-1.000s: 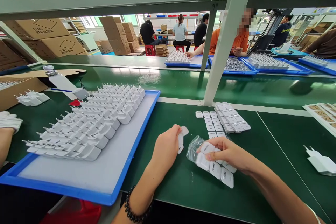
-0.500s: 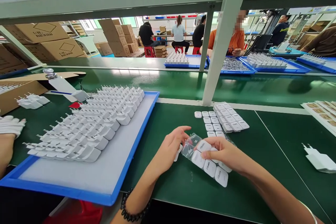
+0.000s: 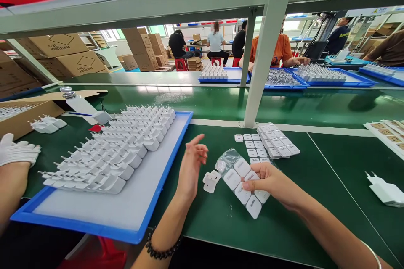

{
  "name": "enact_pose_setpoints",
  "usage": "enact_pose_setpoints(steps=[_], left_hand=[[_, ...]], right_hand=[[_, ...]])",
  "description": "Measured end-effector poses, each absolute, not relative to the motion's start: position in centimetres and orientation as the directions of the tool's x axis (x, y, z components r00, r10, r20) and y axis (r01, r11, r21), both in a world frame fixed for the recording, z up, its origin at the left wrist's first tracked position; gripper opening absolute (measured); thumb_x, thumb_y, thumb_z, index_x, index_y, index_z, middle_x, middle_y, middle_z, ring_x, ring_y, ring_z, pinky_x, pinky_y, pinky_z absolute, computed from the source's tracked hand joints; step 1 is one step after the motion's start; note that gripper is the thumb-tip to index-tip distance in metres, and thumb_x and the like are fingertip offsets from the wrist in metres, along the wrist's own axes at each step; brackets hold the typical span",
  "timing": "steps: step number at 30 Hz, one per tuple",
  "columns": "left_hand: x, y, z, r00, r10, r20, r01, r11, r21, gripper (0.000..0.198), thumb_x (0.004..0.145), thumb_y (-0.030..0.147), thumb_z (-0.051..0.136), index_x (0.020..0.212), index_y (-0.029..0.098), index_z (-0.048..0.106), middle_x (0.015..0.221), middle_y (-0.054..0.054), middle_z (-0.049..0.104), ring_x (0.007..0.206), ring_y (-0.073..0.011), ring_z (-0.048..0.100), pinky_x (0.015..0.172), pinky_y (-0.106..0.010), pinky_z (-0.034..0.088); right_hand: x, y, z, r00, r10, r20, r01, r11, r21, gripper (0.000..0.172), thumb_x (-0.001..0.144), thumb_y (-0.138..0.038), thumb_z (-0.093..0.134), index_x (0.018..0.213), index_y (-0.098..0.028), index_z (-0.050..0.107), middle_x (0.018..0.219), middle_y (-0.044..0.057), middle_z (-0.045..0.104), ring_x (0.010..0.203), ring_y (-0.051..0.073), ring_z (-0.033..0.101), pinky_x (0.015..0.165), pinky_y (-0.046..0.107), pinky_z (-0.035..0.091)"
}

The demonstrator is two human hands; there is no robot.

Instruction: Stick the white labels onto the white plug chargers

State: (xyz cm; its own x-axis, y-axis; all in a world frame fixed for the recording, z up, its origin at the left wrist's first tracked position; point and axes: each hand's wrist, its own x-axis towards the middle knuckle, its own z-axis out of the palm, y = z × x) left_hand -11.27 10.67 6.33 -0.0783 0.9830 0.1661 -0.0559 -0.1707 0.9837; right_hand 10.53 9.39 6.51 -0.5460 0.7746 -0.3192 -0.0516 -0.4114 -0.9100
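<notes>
My right hand (image 3: 271, 180) grips a clear sheet of white square labels (image 3: 241, 180) just above the green table. My left hand (image 3: 192, 164) is raised beside it, fingers spread, holding nothing. A small white peeled piece (image 3: 211, 180) lies on the table between the two hands. More white labels (image 3: 271, 143) lie in rows just beyond my right hand. To the left, a blue tray (image 3: 151, 201) carries rows of white plug adapters (image 3: 120, 151).
A white gloved hand (image 3: 17, 153) of a co-worker rests at the left edge. One loose adapter (image 3: 385, 191) lies at the right. A grey post (image 3: 263, 50) rises behind the labels. Cardboard boxes (image 3: 59, 52), further blue trays and seated people fill the back.
My left hand let go of the small white piece, which now lies on the table, and lifted open. My right hand shifted the label sheet slightly left and up.
</notes>
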Motion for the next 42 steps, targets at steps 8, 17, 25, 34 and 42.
enact_pose_setpoints(steps=[8,17,25,34,42], left_hand=[[-9.1,8.5,4.9,0.448,0.64,0.624,0.482,-0.761,0.434,0.049,0.099,0.027,0.053,0.147,0.021,0.045,0.139,-0.013,0.061,0.128,-0.0261,0.058,0.107,-0.042,0.047],[-7.7,8.3,6.4,0.489,0.856,0.169,0.436,-0.407,0.803,0.037,0.103,0.039,0.04,0.124,0.018,0.063,0.113,-0.008,0.074,0.094,-0.02,0.067,0.083,-0.031,0.052],[-7.8,8.8,6.3,0.449,0.891,0.072,0.391,-0.268,0.88,0.044,0.104,0.04,0.029,0.074,0.018,0.052,0.062,0.003,0.049,0.055,-0.0102,0.04,0.053,-0.022,0.035],[-8.2,9.6,5.2,0.343,0.867,0.361,0.689,-0.493,0.531,0.03,0.1,0.026,0.038,0.075,0.02,0.053,0.059,0.003,0.053,0.05,-0.0116,0.043,0.05,-0.023,0.03],[-11.1,10.7,6.2,0.126,0.913,0.388,0.707,-0.357,0.611,0.034,0.102,0.03,0.034,0.075,0.019,0.053,0.055,0.006,0.04,0.049,-0.0101,0.035,0.049,-0.022,0.027]], right_hand=[[9.9,9.3,5.9,-0.464,0.872,-0.155,-0.074,-0.212,-0.974,0.028,0.071,-0.038,0.085,0.07,-0.014,0.071,0.063,-0.001,0.063,0.059,0.011,0.05,0.057,0.024,0.037],[10.1,9.2,5.8,-0.49,0.868,-0.081,-0.069,-0.131,-0.989,0.024,0.076,-0.033,0.079,0.067,-0.014,0.07,0.061,-0.002,0.057,0.059,0.011,0.044,0.056,0.024,0.033],[9.8,9.1,6.2,-0.529,0.816,-0.232,-0.075,-0.317,-0.945,0.025,0.066,-0.036,0.086,0.071,-0.013,0.077,0.066,0.003,0.071,0.058,0.015,0.06,0.056,0.026,0.045],[10.1,9.4,5.9,-0.496,0.83,-0.255,-0.06,-0.325,-0.944,0.019,0.067,-0.029,0.084,0.071,-0.013,0.076,0.064,0.003,0.073,0.056,0.013,0.061,0.054,0.022,0.045],[11.6,10.4,6.5,-0.482,0.784,-0.39,0.021,-0.435,-0.9,0.027,0.057,-0.031,0.09,0.072,-0.013,0.076,0.066,0.003,0.074,0.059,0.014,0.066,0.055,0.022,0.047]])
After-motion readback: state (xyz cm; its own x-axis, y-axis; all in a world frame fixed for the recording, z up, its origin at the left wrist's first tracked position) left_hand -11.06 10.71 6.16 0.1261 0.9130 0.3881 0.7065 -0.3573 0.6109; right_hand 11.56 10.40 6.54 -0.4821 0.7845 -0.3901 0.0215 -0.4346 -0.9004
